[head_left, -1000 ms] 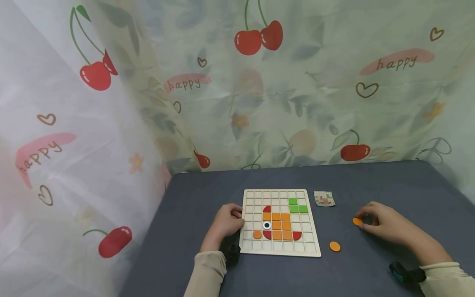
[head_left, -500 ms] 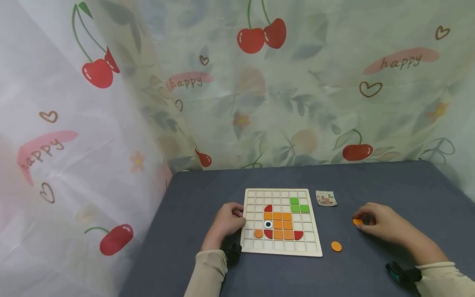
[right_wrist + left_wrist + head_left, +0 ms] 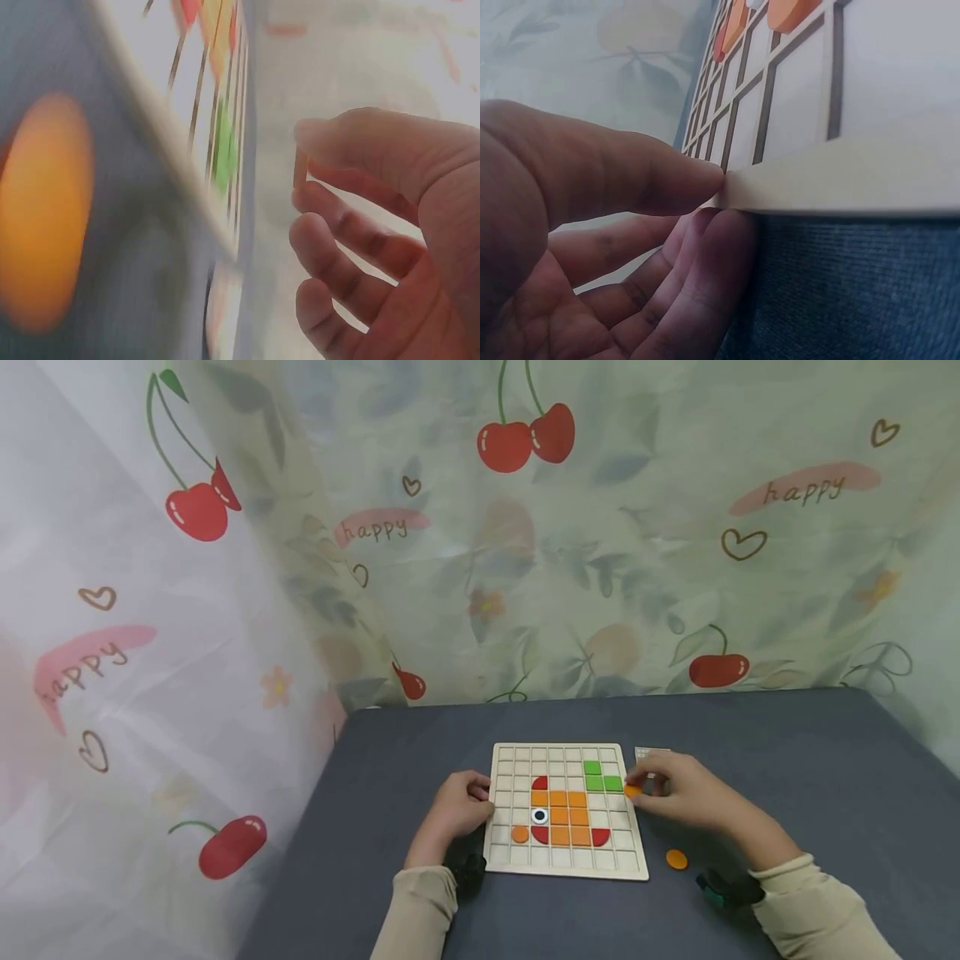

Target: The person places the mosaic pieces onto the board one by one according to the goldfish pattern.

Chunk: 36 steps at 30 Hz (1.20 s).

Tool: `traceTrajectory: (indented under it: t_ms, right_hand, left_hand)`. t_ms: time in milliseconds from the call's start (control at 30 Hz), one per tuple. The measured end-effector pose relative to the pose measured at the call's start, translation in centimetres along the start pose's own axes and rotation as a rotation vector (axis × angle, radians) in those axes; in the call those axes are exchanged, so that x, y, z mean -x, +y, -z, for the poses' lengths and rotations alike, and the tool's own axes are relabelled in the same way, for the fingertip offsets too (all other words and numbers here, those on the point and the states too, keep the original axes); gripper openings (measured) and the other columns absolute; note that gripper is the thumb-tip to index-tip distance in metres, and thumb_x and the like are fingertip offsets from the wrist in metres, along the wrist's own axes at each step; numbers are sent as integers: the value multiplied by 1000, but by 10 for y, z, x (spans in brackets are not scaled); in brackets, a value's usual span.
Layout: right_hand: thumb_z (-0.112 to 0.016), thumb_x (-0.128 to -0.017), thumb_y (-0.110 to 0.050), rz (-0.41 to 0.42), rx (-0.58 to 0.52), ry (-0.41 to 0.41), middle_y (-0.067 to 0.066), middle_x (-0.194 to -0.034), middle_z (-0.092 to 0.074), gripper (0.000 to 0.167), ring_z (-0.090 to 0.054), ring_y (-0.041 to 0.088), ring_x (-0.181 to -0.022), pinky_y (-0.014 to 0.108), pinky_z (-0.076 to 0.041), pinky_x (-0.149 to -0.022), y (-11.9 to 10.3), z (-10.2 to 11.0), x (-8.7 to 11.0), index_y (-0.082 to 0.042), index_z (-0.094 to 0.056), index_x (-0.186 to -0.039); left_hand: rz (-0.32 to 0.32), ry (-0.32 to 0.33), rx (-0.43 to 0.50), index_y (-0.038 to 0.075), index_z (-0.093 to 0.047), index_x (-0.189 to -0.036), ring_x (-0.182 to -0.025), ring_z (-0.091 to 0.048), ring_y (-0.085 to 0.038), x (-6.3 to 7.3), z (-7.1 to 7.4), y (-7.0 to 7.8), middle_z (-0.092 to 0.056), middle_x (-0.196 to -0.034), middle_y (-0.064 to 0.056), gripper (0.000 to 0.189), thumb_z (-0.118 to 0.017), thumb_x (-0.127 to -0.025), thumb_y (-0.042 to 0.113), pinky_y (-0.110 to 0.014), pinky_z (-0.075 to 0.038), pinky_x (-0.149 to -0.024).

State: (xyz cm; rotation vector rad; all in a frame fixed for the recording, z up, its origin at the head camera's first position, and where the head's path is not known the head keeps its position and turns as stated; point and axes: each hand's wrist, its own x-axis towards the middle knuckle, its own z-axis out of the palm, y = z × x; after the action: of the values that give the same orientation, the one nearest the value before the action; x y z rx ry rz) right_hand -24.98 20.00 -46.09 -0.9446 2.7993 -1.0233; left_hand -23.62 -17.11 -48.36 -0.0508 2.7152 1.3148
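A pale wooden grid board [image 3: 626, 860] lies on the table, with orange squares [image 3: 559, 816], red rounded pieces [image 3: 600, 837], green squares [image 3: 593, 782], an eye piece [image 3: 539, 816] and an orange disc [image 3: 520, 834] in its cells. My left hand [image 3: 453, 806] pinches the board's left edge; the left wrist view has the thumb [image 3: 682, 184] on top of the rim and fingers beneath. Between thumb and forefinger, my right hand [image 3: 690, 789] pinches another orange disc [image 3: 300, 169], held edge-on above the board's right edge near the green squares.
A loose orange disc [image 3: 677, 859] lies on the dark table [image 3: 787, 735] right of the board. Partly covered by the right hand is a small printed card [image 3: 645, 752]. A patterned curtain [image 3: 600, 568] hangs behind the table and along its left.
My right hand has carried its orange disc leftward from the table's right side to the board's right edge, now overlapping the card. The left hand keeps its place on the board.
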Motion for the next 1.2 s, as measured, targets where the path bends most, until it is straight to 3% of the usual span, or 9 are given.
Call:
traceTrajectory:
  t_ms: [133,267,500,733,933,1200]
  right_hand:
    - [-82,-92,-15,83,-27,-63,-4,-102,-72,16,-58,5,-78,26,-54,-70,-33,-30,-32,-12,-78,-108]
    - [-80,-95,-17,116,-65,-129,-2,-106,-72,15,-60,11,-81,28,-55,-76,-57,-63,-60,-13,-79,-110]
    - [-80,-95,-18,89,-100,-191,-3,-104,-71,12,-59,8,-78,29,-53,-75,-78,-98,-85,-15,-79,-107]
    - [-78,-95,-16,87,-46,-189,-1,-103,-73,9,-59,6,-77,31,-54,-75,-91,-109,-97,-15,-78,-105]
    - [-79,-94,-15,55,-21,-198,-2,-100,-71,5,-59,7,-77,31,-53,-72,-89,-111,-97,-16,-78,-100]
    - [-76,-94,-11,44,-12,-199,-4,-99,-70,7,-63,10,-85,33,-54,-77,-87,-112,-98,-16,-79,-98]
  left_hand:
    - [-1,-4,-2,-1,-71,-123,-84,-62,-19,1,0,-1,-68,-98,-10,38,-74,-86,3,-33,-53,-70]
    - [6,-3,1,-1,-71,-124,-84,-63,-19,0,-2,-2,-68,-99,-11,38,-74,-87,3,-34,-54,-71]
    - [-9,-33,14,-1,-71,-125,-85,-65,-19,0,-2,-4,-70,-101,-12,38,-75,-87,4,-36,-58,-73]
    - [-30,-43,36,-2,-69,-128,-85,-68,-20,-3,1,-8,-70,-103,-14,40,-74,-88,2,-36,-59,-71]
    - [-16,-49,27,-1,-69,-128,-84,-67,-20,-4,2,-8,-69,-102,-13,39,-74,-89,2,-36,-58,-70]
    - [-3,-46,24,-1,-69,-129,-86,-66,-20,-1,3,-5,-69,-104,-13,40,-74,-90,2,-37,-59,-72]
